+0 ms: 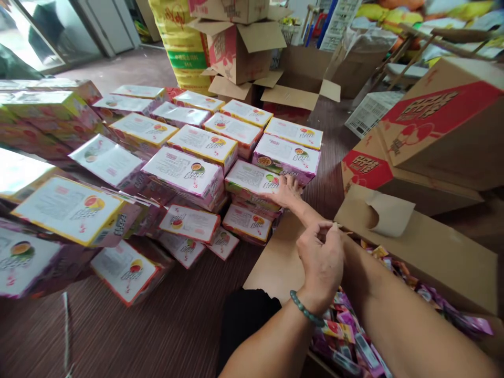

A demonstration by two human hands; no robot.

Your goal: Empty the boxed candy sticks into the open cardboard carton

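My right hand is stretched forward with its fingers spread, touching the right end of a white-topped carton with green edges. A purple-edged carton stands just behind those fingers. My left hand, wearing a green bead bracelet at the wrist, is closed nearer to me, over my right forearm. Its fingertips are pinched together; whatever they hold, if anything, is too small to make out. Below my arms is an open cardboard box with many small colourful wrapped packets inside.
Stacked fruit-print cartons fill the left and middle of the floor, some tilted. Large red-and-brown boxes stand at right. Open cardboard boxes and a yellow sack are behind. A white crate sits near the chair.
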